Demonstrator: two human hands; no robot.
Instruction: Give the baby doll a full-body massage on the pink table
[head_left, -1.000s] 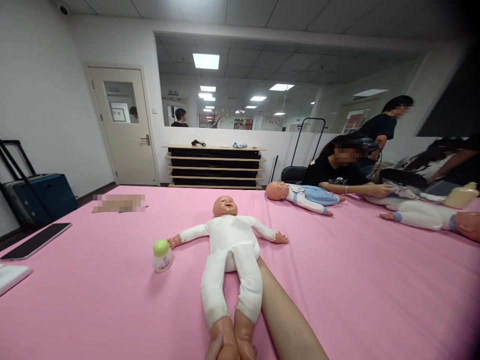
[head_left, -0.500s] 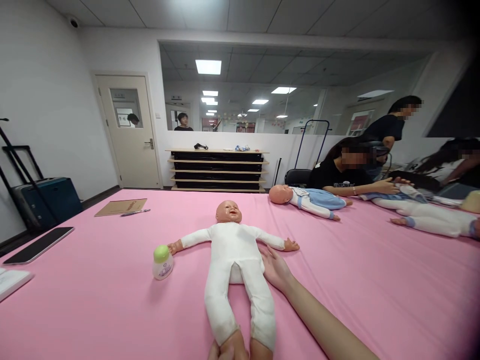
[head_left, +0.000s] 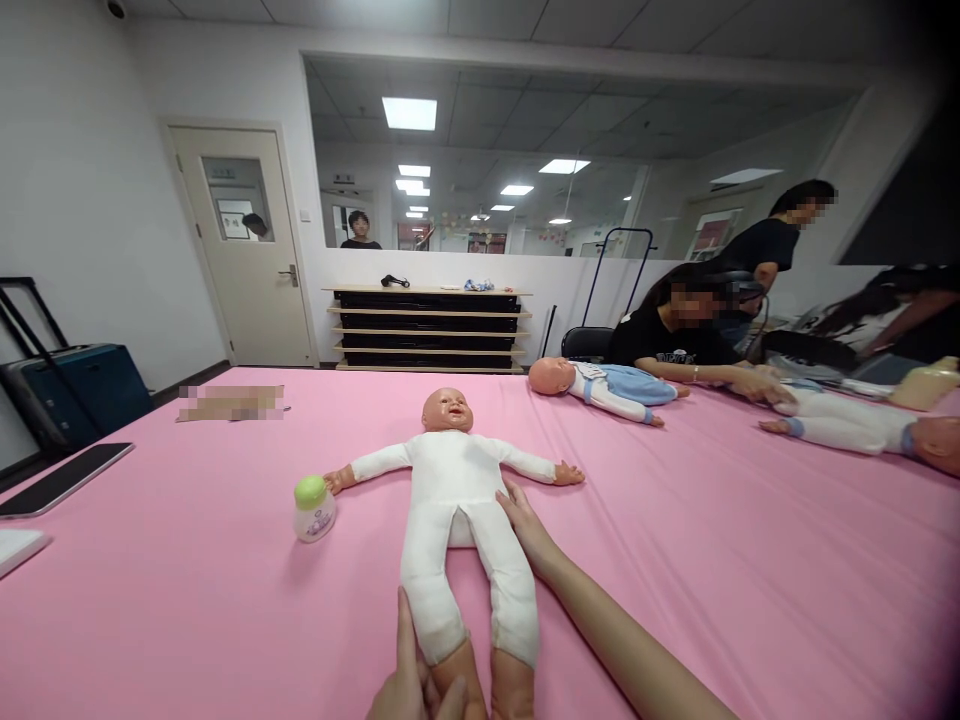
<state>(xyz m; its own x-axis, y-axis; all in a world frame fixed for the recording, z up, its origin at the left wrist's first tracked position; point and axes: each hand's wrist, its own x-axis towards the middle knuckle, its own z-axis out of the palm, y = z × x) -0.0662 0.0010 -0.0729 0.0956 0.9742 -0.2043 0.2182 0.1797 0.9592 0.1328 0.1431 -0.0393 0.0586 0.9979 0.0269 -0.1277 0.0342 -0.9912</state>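
A baby doll (head_left: pixel 457 500) in a white suit lies on its back on the pink table (head_left: pixel 712 560), arms spread, head away from me. My left hand (head_left: pixel 412 680) is wrapped round the doll's foot at the bottom edge, thumb pointing up along the leg. My right hand (head_left: pixel 525 525) lies flat with fingers stretched out against the doll's side at the hip. A small white bottle with a green cap (head_left: pixel 313 508) stands beside the doll's hand on the left.
Two more dolls (head_left: pixel 600 385) (head_left: pixel 862 430) lie at the far right, where other people lean over them. A dark tablet (head_left: pixel 64 478) and a brown pad (head_left: pixel 229 402) lie at the left. A low shelf (head_left: pixel 427 330) and a door (head_left: pixel 244 250) stand behind.
My right hand came out from under the doll's bottom and now rests against its side. My left hand has come further up around the foot. The view shifted slightly.
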